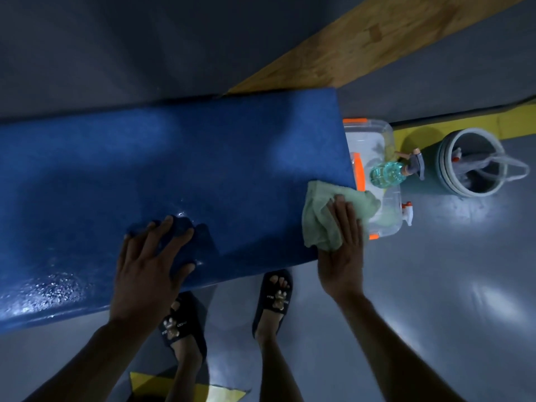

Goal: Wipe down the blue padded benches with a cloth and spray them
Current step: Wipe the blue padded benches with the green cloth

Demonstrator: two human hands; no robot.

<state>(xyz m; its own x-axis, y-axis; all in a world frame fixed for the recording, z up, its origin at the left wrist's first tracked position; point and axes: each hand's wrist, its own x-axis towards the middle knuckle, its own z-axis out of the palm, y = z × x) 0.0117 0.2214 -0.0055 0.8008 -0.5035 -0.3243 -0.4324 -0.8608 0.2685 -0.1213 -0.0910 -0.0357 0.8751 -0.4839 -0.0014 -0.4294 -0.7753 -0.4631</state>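
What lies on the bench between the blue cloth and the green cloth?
In the head view, only bare blue bench lies between the blue cloth and the green cloth.

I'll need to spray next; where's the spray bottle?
The spray bottle lies on the clear plastic bin just past the blue bench's right end, beyond the green cloth.

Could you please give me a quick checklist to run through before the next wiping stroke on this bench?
1. Green cloth under right hand: ok, palm flat on it.
2. Cloth fully on blue bench: not ok, it overhangs the right corner.
3. Left hand bracing the bench: ok, on a dark blue cloth.
4. Surface sprayed: ok, droplets along the front edge.
5. Spray bottle nearby: ok, on the clear bin.
6. Bottle level: cannot tell.
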